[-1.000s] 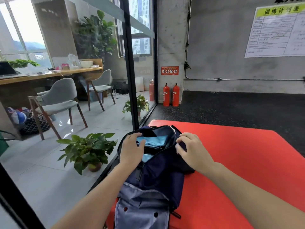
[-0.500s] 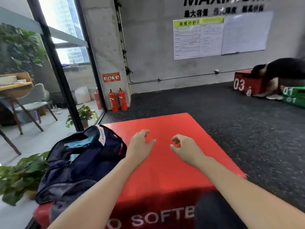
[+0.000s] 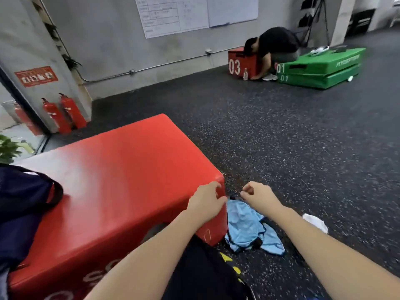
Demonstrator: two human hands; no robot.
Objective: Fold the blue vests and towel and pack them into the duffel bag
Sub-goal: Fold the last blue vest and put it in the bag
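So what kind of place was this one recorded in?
Most likely a gym or training room: a speckled rubber floor, soft plyo boxes such as the red box and the numbered green box, and a printed schedule on the concrete wall.

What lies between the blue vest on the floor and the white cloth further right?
In the head view, only the right forearm crosses above bare speckled floor between blue vest and white cloth.

Gym or training hall. Speckled black rubber floor (image 3: 281,131), red soft plyo box (image 3: 121,169) up close, numbered red box (image 3: 240,61) and green boxes (image 3: 320,68) by bare concrete wall, schedule posters (image 3: 173,14), fire extinguishers (image 3: 65,113).
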